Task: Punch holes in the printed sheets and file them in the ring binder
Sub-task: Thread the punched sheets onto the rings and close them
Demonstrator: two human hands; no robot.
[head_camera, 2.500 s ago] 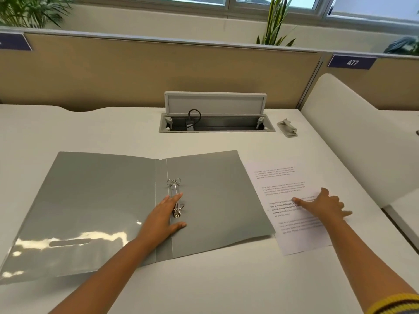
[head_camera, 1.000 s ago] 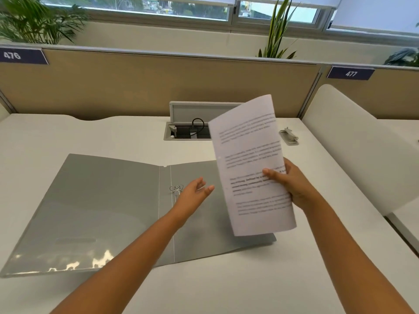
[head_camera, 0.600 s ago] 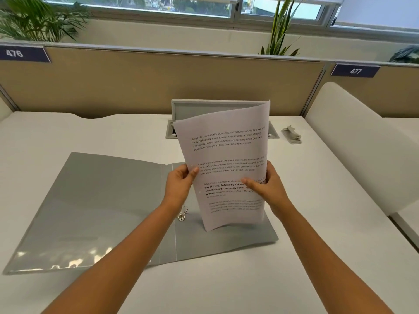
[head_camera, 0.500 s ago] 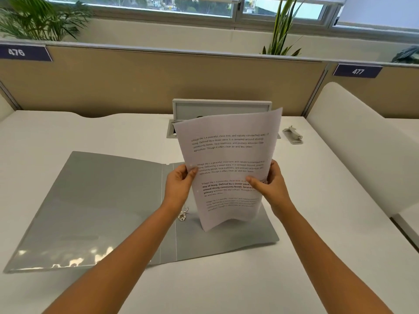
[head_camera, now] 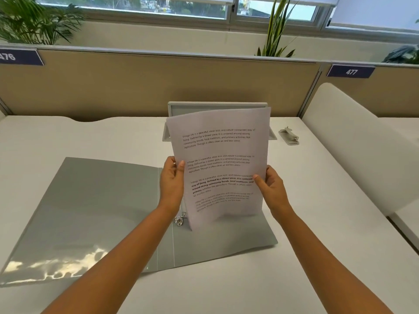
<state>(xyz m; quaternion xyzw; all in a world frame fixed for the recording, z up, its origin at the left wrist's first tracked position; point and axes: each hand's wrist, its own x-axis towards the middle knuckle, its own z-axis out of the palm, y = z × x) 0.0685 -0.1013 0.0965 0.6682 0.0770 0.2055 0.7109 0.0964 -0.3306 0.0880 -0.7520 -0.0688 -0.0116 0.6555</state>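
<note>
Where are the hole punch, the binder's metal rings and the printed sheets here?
hole punch [head_camera: 288,137], head view, its top lever.
binder's metal rings [head_camera: 179,220], head view, lower ring clasp.
printed sheets [head_camera: 221,164], head view, page middle.

The upright white printed sheets [head_camera: 221,164] stand over the right half of the open grey ring binder [head_camera: 95,209], screening its metal rings [head_camera: 180,219] from the right. Left of the sheets, the binder's cover lies flat and bare.

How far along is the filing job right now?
Done: the ring binder lies open on the desk. In hand: both the left hand and right hand hold the printed sheets upright over it. Left: threading them onto the rings; the hole punch sits untouched, far right.
</note>
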